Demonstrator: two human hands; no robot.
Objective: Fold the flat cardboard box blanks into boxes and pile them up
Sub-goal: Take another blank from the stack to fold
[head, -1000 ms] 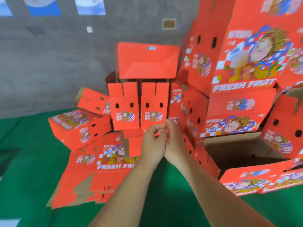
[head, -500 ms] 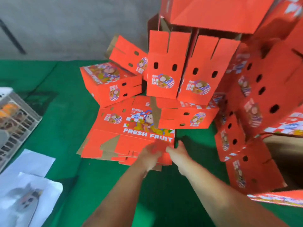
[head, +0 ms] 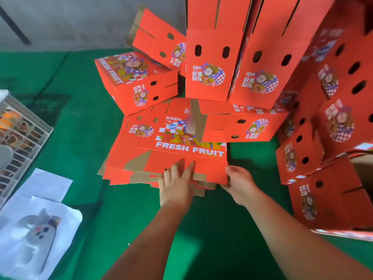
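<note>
Centre: stack of flat blanks [head: 167, 158] on the mat [head: 80, 110].
On the stack, far right: folded box [head: 240, 126].
Behind: upright boxes [head: 212, 65].
Right: box pile [head: 333, 118].
Left: crate [head: 18, 138], papers [head: 38, 225].
Near edge: left hand [head: 175, 184], right hand [head: 240, 184].

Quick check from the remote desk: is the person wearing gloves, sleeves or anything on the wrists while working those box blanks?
No. Both the left hand and the right hand are bare, with no gloves. Both forearms are uncovered as far as the frame shows; no sleeve edge, watch, ring or wristband is visible.
</note>
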